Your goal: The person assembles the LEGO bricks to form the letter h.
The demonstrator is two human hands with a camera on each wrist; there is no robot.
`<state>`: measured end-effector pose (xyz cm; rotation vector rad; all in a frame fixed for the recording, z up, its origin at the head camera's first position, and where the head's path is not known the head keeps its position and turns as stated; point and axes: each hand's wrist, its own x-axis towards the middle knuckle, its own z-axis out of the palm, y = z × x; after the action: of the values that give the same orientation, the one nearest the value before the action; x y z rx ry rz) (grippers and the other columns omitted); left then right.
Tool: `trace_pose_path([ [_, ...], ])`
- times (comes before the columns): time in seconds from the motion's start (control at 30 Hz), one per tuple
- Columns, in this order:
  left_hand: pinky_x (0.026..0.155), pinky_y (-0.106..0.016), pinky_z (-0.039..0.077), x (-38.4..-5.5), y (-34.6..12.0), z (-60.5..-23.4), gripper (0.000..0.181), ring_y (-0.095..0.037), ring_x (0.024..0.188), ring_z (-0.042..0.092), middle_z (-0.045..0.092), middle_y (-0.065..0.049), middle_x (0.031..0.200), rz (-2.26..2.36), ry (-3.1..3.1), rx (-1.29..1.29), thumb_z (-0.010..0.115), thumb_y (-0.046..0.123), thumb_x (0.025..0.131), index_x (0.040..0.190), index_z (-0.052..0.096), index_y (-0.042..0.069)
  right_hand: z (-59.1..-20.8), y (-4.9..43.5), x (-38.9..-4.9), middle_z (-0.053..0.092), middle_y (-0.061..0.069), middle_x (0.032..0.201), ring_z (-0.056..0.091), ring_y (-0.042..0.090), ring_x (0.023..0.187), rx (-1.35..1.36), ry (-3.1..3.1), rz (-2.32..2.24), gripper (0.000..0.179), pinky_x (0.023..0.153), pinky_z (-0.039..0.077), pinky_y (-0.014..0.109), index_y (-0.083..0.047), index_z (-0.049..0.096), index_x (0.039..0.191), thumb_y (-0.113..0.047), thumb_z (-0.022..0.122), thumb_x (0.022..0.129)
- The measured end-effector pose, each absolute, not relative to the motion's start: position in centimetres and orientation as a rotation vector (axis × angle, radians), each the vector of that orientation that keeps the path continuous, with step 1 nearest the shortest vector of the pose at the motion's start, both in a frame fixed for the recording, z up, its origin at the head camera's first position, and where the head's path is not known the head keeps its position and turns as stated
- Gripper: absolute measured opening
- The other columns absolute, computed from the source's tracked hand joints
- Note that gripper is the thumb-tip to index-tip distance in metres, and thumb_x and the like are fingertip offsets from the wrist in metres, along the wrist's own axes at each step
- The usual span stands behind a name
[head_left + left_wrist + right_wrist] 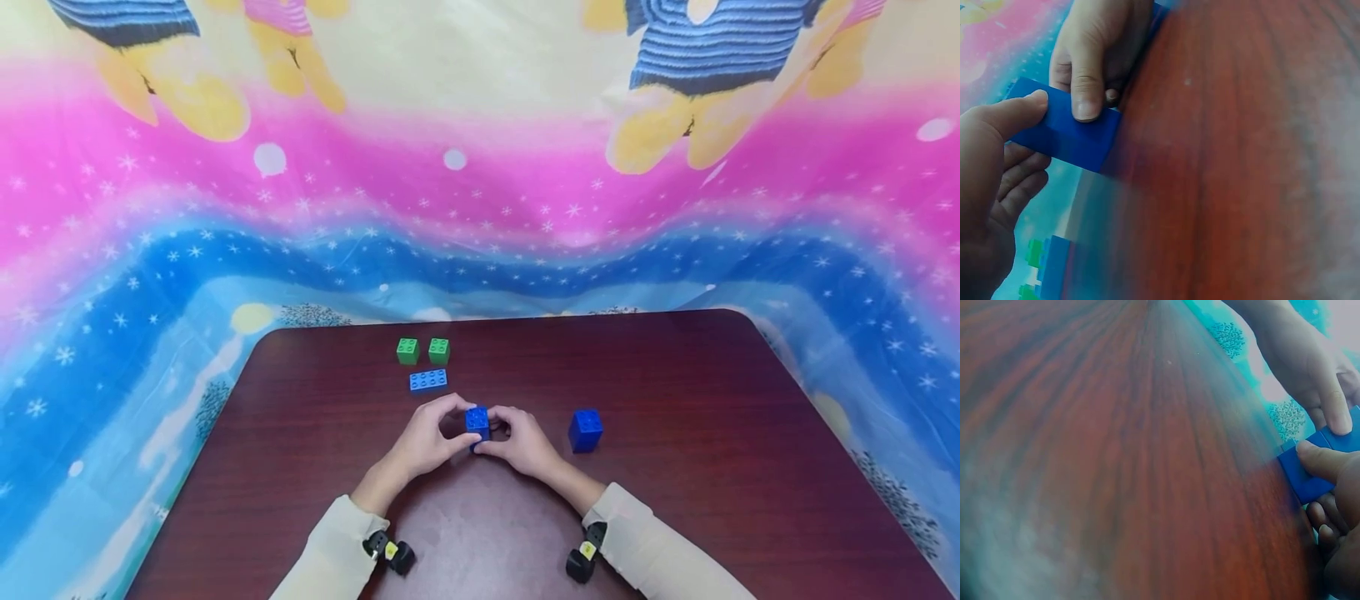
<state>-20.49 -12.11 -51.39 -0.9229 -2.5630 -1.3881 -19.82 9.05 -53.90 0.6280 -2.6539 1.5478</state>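
Observation:
In the head view a dark blue toy building block point(477, 422) stands near the middle of the table, between both hands. My left hand point(422, 440) pinches it from the left between thumb and fingers. From the right, my right hand point(527, 443) pinches the same block. The left wrist view shows the left thumb on the upper part of the blue block point(1066, 136) and the right thumb lower down. A seam crosses the blue block point(1307, 479) in the right wrist view, as if two bricks were joined. Fingers behind it are partly hidden.
Right of the hands stands another tall dark blue block point(586, 431). Beyond the left hand lies a lighter blue flat brick point(428, 380), with a green brick point(407, 351) and a second green brick point(439, 351) behind it. A patterned cloth point(480, 200) hangs around the table point(675, 375).

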Motion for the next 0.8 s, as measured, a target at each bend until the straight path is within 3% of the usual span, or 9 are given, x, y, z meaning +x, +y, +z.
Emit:
trace_pose_path([
  [0.33, 0.088, -0.039, 0.055, -20.3, -11.96, -51.6, 0.037, -0.015, 0.096, 0.064, 0.067, 0.007, 0.104, -1.359, -2.612, -0.888, 0.087, 0.014, 0.083, 0.11, 0.061, 0.019, -53.92, 9.0, -19.62, 0.068, -0.003, 0.095, 0.065, 0.014, 0.09, 0.605, -2.668, 1.503, 0.035, 0.081, 0.055, 0.029, -0.012, 0.072, 0.105, -0.017, 0.091, 0.077],
  [0.6, 0.091, -0.044, 0.054, -20.16, -12.01, -51.78, 0.039, -0.019, 0.1, 0.065, 0.067, 0.005, 0.105, -1.367, -2.636, -0.857, 0.087, 0.014, 0.083, 0.112, 0.062, 0.017, -53.88, 8.96, -19.56, 0.068, -0.003, 0.095, 0.064, 0.013, 0.091, 0.606, -2.688, 1.45, 0.037, 0.081, 0.054, 0.028, -0.012, 0.073, 0.108, -0.019, 0.091, 0.077],
  [0.8, 0.089, -0.043, 0.055, -20.25, -11.91, -52.02, 0.038, -0.019, 0.098, 0.066, 0.068, 0.005, 0.104, -1.384, -2.645, -0.845, 0.087, 0.014, 0.083, 0.111, 0.061, 0.017, -53.6, 9.25, -19.37, 0.069, 0.002, 0.105, 0.066, 0.017, 0.095, 0.615, -2.686, 1.438, 0.047, 0.083, 0.056, 0.032, -0.009, 0.069, 0.118, -0.02, 0.09, 0.078],
])
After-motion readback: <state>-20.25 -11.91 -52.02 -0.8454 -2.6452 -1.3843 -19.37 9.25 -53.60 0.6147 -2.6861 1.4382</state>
